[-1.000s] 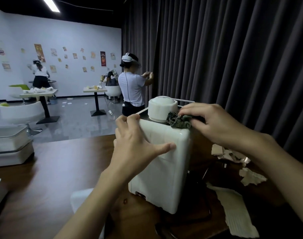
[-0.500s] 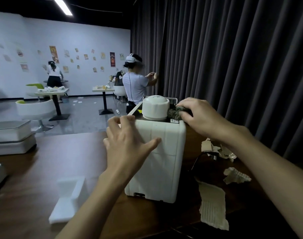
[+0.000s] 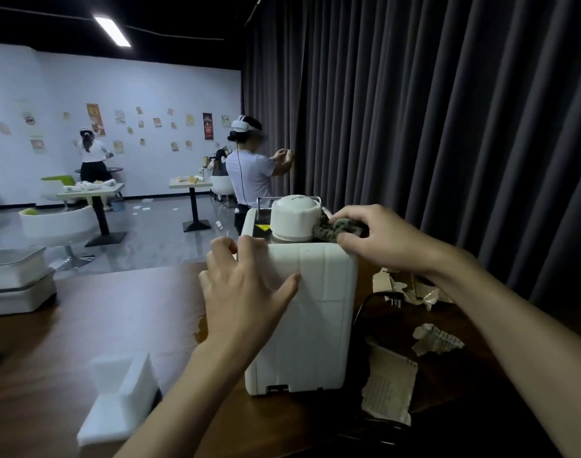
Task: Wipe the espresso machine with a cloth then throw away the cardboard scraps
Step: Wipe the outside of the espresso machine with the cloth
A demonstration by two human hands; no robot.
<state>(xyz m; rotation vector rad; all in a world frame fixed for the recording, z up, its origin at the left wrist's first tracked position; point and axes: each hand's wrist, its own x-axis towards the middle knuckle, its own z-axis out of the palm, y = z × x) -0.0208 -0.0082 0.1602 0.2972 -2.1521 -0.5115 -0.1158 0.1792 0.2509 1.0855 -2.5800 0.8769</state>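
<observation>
Yellow triangular warning sticker [image 3: 263,227] on the dark top of the boxy white plastic espresso machine [image 3: 315,319], its print too small to read; upright on the brown wooden table [image 3: 94,325] beside torn tan cardboard scraps [image 3: 389,390]. Left hand [image 3: 246,292] spread open, flat against the machine's near face. Right hand [image 3: 378,238] pinched around a crumpled dark patterned cloth [image 3: 332,228], pressed beside the white domed lid [image 3: 295,218]
</observation>
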